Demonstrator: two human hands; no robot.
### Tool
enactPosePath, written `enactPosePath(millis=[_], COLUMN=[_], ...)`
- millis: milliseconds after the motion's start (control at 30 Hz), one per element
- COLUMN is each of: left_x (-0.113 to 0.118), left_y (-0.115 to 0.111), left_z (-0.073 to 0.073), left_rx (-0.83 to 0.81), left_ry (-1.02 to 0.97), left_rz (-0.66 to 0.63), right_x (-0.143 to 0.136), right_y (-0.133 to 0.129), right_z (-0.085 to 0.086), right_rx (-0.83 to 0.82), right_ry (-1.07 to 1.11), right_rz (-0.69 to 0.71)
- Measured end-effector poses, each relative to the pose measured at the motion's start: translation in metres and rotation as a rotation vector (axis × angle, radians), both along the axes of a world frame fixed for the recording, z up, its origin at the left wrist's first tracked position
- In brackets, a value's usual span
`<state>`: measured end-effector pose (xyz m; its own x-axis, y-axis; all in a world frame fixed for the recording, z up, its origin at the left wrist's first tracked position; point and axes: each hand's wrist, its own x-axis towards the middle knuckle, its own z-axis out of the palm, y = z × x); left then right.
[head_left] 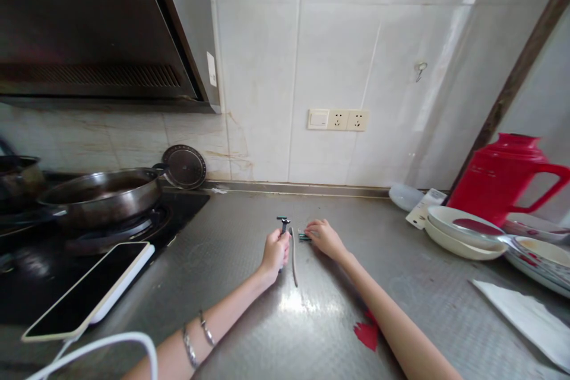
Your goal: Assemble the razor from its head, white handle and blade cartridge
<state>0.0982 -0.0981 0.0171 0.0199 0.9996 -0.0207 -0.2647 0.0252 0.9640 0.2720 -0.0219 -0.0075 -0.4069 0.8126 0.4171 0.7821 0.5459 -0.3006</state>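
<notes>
My left hand (274,255) is closed around the dark handle of what looks like a razor (285,222). Its T-shaped head points up and away from me, with a thin greenish bar at the top. On the counter, my right hand (327,238) rests with bent fingers over some small dark-green striped pieces (304,237). The fingertips cover part of them, so whether they are gripped does not show. Between both hands lies a thin, slightly curved grey strip (294,261), close to the left hand.
Left, a steel pan (107,193) sits on the black stove beside a phone (89,291) with a white cable (111,338). Right are stacked bowls (463,237), a red thermos jug (499,178) and white paper (525,314). A red scrap (366,334) lies by my right forearm.
</notes>
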Motion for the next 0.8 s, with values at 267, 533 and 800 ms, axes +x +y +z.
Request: enactPosePath(millis=[267, 533, 800], left_x=[0.0001, 0.0004, -0.0002], left_y=[-0.0005, -0.0010, 0.0006], left_z=[0.0003, -0.0002, -0.0026], left_rx=[0.008, 0.006, 0.007], left_ry=[-0.009, -0.013, -0.003], left_rz=[-0.008, -0.013, -0.017], right_x=[-0.0023, -0.0040, -0.0031], right_y=[-0.0056, -0.0066, -0.0056], right_z=[0.0076, 0.0087, 0.0065], right_rx=[-0.034, -0.063, -0.023], right_ry=[-0.104, -0.106, -0.052], right_rz=[-0.016, -0.040, -0.041])
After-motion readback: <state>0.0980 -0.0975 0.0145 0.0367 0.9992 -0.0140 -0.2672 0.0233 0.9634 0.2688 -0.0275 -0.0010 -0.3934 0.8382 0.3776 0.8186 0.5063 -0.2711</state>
